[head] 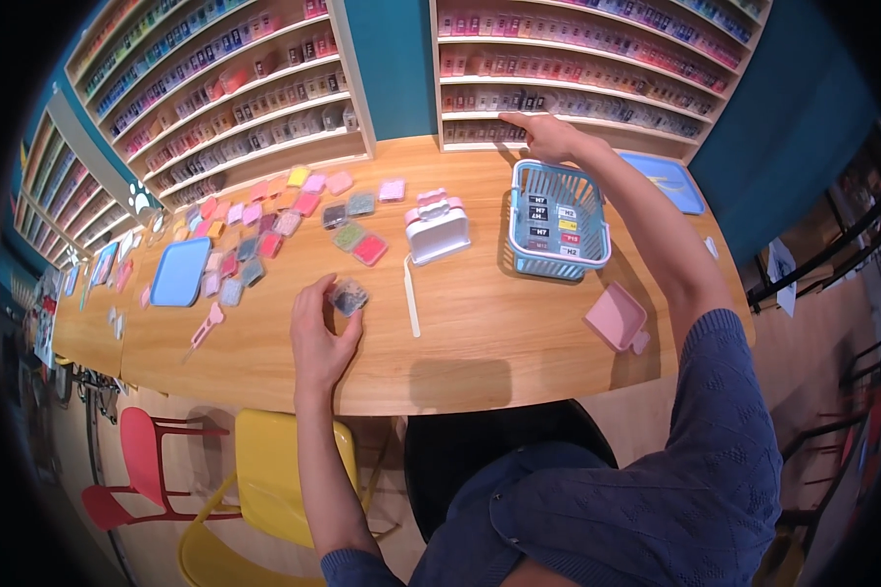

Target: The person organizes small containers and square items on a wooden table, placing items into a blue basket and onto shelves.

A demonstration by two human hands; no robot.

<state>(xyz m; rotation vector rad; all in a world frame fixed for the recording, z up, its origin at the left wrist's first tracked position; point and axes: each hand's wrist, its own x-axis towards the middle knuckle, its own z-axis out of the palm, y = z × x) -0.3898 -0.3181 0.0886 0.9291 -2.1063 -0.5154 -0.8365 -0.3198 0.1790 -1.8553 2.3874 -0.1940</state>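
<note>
My left hand (323, 330) rests on the wooden table with thumb and fingers around a small clear plastic box of dark beads (349, 297). My right hand (547, 136) reaches to the back shelf unit (477, 116), its index finger extended at a low shelf lined with small labelled boxes. Below that forearm stands a light blue plastic basket (558, 262) holding several labelled boxes. White tweezers (411, 301) lie between my left hand and the basket, by a white and pink plastic holder (437, 231). Many boxes of coloured beads (286, 222) are spread at the left.
A blue tray (180, 271) and a pink pen-like tool (205, 329) lie at the left. A pink scoop-shaped tray (617, 317) sits right of centre, near the front edge. Another blue tray (668, 187) is at the back right. Chairs (286, 469) stand before the table.
</note>
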